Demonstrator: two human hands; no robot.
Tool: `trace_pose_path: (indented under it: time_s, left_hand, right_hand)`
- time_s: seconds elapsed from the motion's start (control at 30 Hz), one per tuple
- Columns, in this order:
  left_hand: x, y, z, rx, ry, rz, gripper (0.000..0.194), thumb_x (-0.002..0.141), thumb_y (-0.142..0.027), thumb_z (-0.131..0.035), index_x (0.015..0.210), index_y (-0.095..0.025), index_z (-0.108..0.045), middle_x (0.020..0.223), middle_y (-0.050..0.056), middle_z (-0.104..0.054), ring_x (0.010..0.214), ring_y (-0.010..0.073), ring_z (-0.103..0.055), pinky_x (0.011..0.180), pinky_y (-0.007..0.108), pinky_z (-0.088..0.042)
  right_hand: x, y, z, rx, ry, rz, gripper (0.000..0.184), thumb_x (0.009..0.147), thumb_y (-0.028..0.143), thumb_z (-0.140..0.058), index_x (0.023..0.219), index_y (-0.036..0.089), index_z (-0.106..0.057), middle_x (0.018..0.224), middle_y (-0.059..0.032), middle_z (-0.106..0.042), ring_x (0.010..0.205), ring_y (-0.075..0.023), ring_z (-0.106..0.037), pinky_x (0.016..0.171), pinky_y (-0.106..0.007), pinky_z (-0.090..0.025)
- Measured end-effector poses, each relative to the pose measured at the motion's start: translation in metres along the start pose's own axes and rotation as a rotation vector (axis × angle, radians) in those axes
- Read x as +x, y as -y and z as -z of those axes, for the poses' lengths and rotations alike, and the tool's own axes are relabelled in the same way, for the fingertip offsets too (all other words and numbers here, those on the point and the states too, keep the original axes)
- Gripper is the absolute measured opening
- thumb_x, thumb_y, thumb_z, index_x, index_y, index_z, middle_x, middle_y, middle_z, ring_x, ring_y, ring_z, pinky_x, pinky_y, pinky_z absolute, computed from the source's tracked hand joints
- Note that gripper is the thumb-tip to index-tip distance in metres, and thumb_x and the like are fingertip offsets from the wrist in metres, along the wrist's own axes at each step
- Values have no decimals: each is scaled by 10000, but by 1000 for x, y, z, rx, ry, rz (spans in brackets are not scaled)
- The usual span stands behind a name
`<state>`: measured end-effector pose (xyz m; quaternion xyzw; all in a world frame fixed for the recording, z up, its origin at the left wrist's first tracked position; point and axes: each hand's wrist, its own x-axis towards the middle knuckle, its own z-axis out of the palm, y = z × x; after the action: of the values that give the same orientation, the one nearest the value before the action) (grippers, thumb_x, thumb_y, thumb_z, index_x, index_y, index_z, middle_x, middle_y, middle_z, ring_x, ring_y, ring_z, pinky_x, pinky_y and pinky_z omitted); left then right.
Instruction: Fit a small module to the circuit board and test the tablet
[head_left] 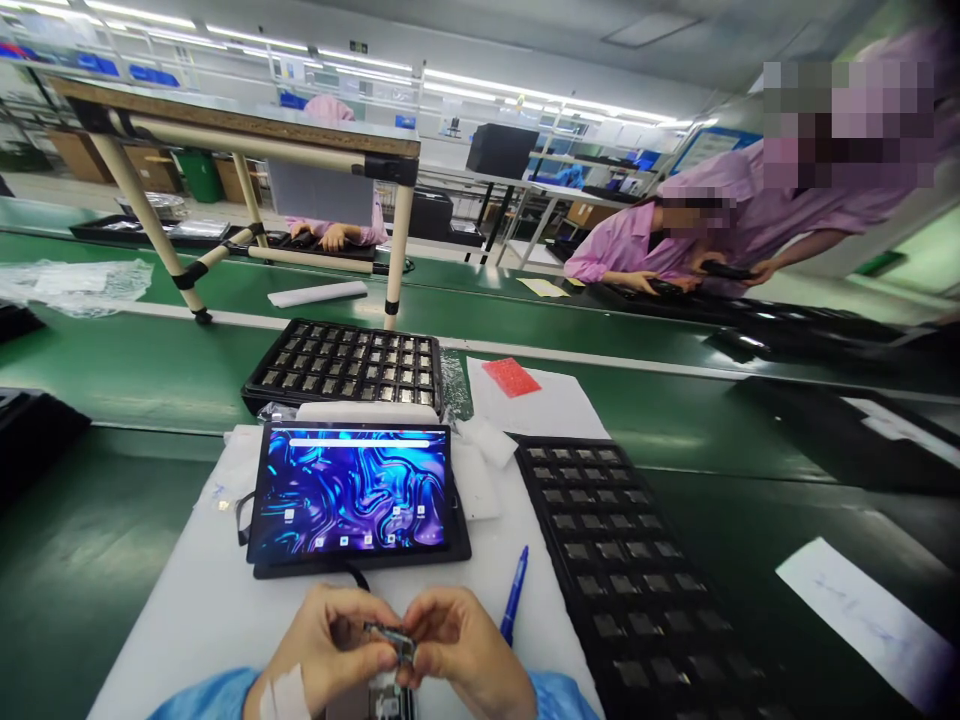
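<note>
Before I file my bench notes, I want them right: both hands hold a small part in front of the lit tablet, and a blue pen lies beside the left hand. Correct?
Not quite: the blue pen lies beside the right hand, not the left hand, as the head view shows. Both hands do hold a small part in front of the lit tablet.

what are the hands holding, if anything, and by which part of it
The left hand and right hand together pinch a small metallic part, apparently by its edges; the exact contact spots are partly hidden.
</note>
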<state>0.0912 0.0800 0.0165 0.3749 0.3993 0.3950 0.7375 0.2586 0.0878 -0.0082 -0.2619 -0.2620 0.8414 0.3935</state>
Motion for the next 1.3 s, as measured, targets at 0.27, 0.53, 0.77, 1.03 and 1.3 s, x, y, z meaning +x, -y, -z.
trace_pose_path:
  time_s: [0.27,0.53,0.77,1.03,1.3]
  left_hand:
    - [4,10,5,-26,107,19,330,574,-413,-826,693,-140,-683,599,93,-690,562,204,-648,526,247,-451]
    - [12,12,13,367,-69,-326,324,709,-407,-730,776,-199,-491,635,47,-706,587,184,-659,535,227,-465]
    - [7,1,12,727,42,-747,206,853,-299,-547,673,-214,-599,802,53,-700,681,156,-644,614,242,-467]
    - [10,-3,22,1027,339,-868,189,851,-326,-570,1005,-261,-657,1026,91,-655,805,195,-604,689,298,-441]
    - [10,-15,24,1308,519,-562,289,892,-382,-460,875,-197,-681,695,60,-626,629,179,-570,563,279,-386]
  right_hand:
    - [1,-9,5,-70,-7,-23,402,505,288,-886,778,106,-654,600,-36,-689,469,-120,-640,446,-167,-494]
    - [3,-5,4,-285,-58,8,514,646,504,-762,925,110,-585,514,13,-624,347,-101,-561,317,-149,-403]
    - [-1,-1,-2,-304,-126,69,484,606,508,-784,800,125,-560,568,-29,-658,443,-121,-613,403,-170,-424]
    - [-31,-5,-3,-370,-320,125,420,615,455,-799,730,135,-552,543,25,-580,446,-90,-566,430,-174,-406]
    - [-50,-57,16,-750,-724,435,425,743,566,-644,871,161,-638,583,-30,-602,480,-147,-586,475,-234,-481]
